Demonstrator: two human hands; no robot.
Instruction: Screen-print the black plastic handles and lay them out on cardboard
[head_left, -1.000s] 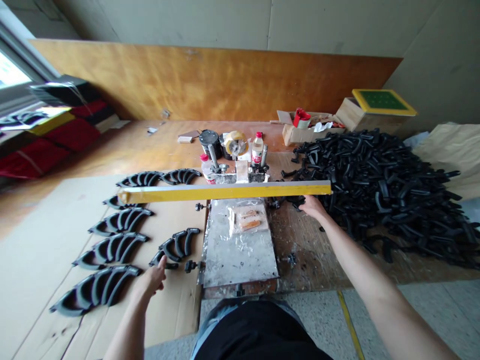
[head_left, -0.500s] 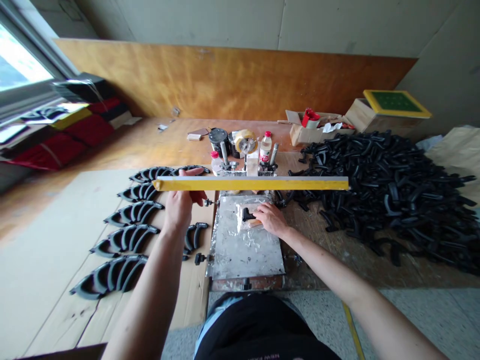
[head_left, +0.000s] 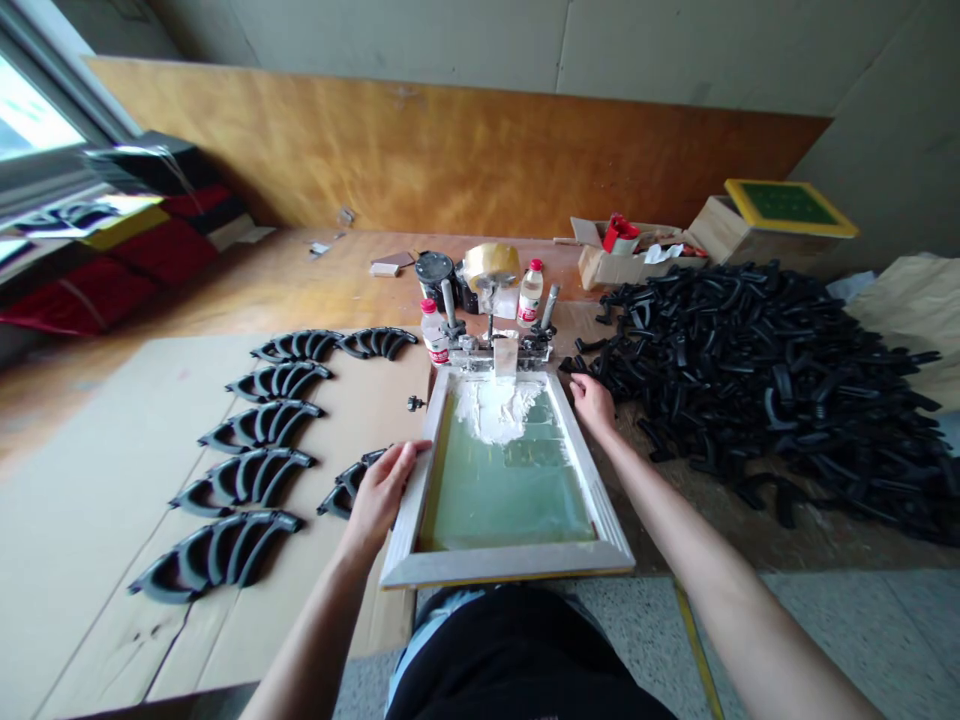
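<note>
Frame (head_left: 510, 565) lies flat in front of clamp (head_left: 506, 355); rim probably stiff, mesh (head_left: 495, 500) likely delicate, so hold by rim. Left hand (head_left: 384, 492) at left rim, fingers bent, pinch unclear; right hand (head_left: 594, 403) beside far right corner, can't tell grip.

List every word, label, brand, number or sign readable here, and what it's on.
No text is legible.
Left red-capped bottle's label: lettering too small and blurred.
Right red-capped bottle's label: lettering too small and blurred.
Screen frame: no lettering I can make out.
Pile of black parts: none I can make out.
</note>
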